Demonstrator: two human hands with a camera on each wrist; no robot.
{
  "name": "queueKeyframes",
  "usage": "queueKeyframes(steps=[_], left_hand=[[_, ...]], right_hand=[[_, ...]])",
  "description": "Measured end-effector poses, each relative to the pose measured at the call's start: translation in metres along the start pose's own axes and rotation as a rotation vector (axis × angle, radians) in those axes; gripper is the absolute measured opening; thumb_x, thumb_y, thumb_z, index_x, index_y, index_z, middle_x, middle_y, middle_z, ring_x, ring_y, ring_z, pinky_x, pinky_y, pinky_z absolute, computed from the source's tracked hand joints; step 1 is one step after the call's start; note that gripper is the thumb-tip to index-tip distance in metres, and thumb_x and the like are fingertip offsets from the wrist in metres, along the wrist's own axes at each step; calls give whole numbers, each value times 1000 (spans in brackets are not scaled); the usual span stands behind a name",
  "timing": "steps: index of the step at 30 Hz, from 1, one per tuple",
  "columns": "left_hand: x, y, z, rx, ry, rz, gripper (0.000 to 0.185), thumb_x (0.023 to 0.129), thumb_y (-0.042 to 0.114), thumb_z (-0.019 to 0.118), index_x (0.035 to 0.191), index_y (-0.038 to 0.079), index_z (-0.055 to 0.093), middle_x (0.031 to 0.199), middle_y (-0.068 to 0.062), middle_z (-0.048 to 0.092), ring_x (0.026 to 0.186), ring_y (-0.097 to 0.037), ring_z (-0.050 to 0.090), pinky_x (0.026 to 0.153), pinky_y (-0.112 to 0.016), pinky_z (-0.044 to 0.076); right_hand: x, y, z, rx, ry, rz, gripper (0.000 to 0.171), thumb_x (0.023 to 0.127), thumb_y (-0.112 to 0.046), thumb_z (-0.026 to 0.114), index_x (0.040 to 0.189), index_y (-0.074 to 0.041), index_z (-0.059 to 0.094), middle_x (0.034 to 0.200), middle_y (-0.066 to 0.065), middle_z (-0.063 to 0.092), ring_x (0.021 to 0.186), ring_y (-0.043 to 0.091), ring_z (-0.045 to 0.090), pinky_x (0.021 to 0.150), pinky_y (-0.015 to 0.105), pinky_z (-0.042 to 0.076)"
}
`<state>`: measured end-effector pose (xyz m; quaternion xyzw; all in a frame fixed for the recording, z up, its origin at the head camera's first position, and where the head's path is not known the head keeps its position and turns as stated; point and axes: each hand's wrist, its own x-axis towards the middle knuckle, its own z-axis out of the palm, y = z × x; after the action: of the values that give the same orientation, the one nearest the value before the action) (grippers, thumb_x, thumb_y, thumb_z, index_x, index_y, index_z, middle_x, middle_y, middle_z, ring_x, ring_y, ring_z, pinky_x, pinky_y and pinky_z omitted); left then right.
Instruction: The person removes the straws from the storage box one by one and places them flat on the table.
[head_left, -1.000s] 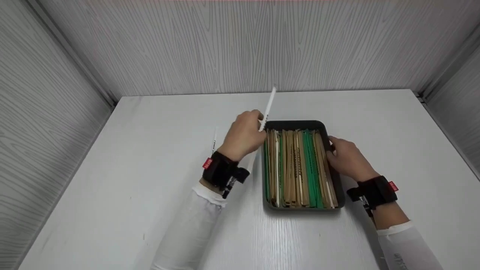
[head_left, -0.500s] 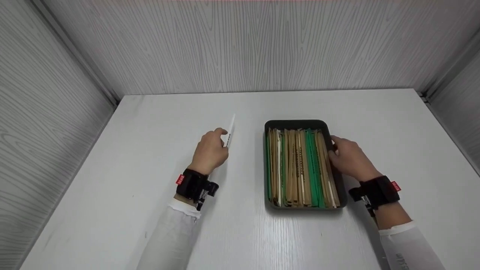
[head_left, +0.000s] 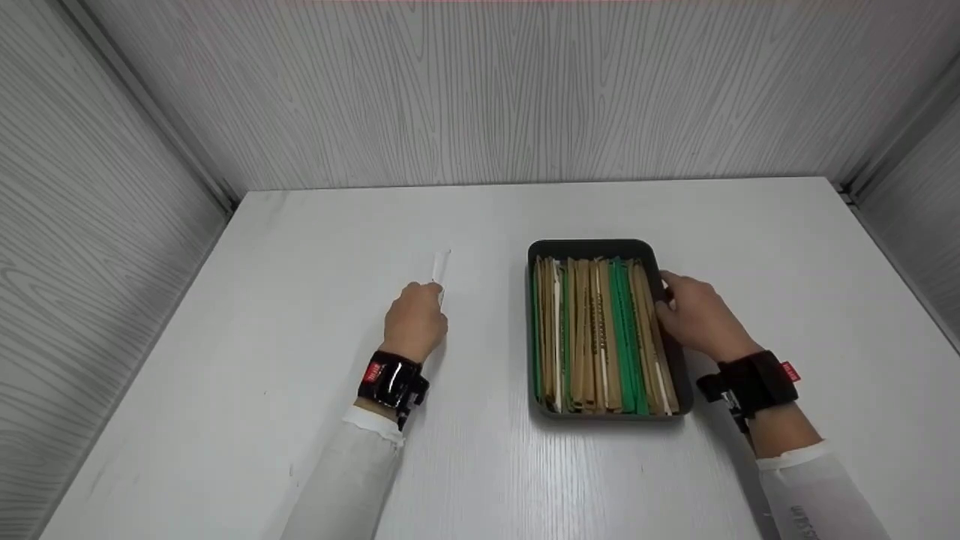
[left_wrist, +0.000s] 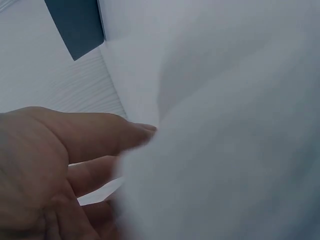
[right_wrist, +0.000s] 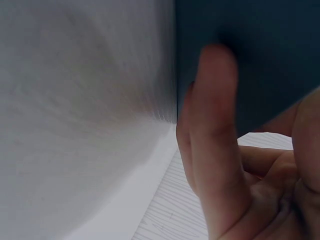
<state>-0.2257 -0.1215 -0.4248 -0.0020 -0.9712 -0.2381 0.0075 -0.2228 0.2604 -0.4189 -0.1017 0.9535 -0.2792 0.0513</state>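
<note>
My left hand (head_left: pixel 415 321) pinches a thin white paper packet (head_left: pixel 438 268) above the table, left of the box. In the left wrist view that white packet (left_wrist: pixel 220 155) fills much of the right side, blurred, with the thumb and fingers at its edge. My right hand (head_left: pixel 703 316) holds the right side of a dark rectangular box (head_left: pixel 589 250). Inside it, thin flat packets (head_left: pixel 596 337) in brown, green and white stand packed on edge. In the right wrist view a straight finger (right_wrist: pixel 215 100) presses the box's outer wall (right_wrist: pixel 280 45).
The white table (head_left: pixel 472 465) carries the box at right of centre. A grey wood-grain panel (head_left: pixel 480 90) rises behind the table, and another side panel (head_left: pixel 97 240) stands along the left. Each wrist wears a black strap with a small camera.
My left hand has moved left with the white packet, away from the box's left edge, and turned lower toward the table. The right hand and the box have stayed in place.
</note>
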Motion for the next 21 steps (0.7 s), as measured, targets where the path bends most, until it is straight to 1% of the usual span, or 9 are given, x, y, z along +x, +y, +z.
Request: queueKeyframes(steps=[4, 8, 11, 16, 21], left_hand=[[0, 0, 2, 16, 6, 2, 28, 92, -9, 62, 118, -7, 72, 97, -22, 66, 81, -35, 69, 68, -48, 58], [0, 0, 3, 31, 5, 3, 22, 94, -6, 62, 114, -8, 72, 93, -20, 62, 75, -32, 66, 62, -45, 56], [-1, 0, 2, 47, 4, 7, 19, 94, -4, 63, 110, -10, 71, 93, -19, 58, 71, -30, 63, 59, -43, 55], [-3, 0, -1, 49, -12, 4, 13, 91, -5, 64, 102, -11, 70, 92, -17, 55, 70, -27, 61, 58, -42, 54], [-5, -2, 0, 27, -24, 4, 11, 92, -6, 62, 98, -9, 71, 87, -15, 57, 69, -26, 60, 58, -40, 51]], right_hand=[[0, 1, 1, 5, 1, 2, 53, 103, -4, 50, 151, 15, 39, 116, 32, 65, 85, 30, 66, 64, 38, 56], [0, 1, 1, 8, 3, -1, 52, 103, -4, 50, 150, 14, 40, 115, 31, 65, 85, 30, 66, 64, 39, 56], [-1, 0, 0, 11, 4, -1, 51, 103, -5, 50, 150, 13, 40, 117, 32, 65, 88, 32, 66, 66, 39, 57], [0, -1, 0, 19, -1, 14, 53, 104, -5, 50, 151, 13, 39, 117, 31, 64, 89, 31, 65, 67, 39, 56], [1, -1, 0, 29, -7, 20, 53, 104, -6, 50, 152, 12, 39, 115, 29, 65, 87, 29, 65, 65, 37, 56]])
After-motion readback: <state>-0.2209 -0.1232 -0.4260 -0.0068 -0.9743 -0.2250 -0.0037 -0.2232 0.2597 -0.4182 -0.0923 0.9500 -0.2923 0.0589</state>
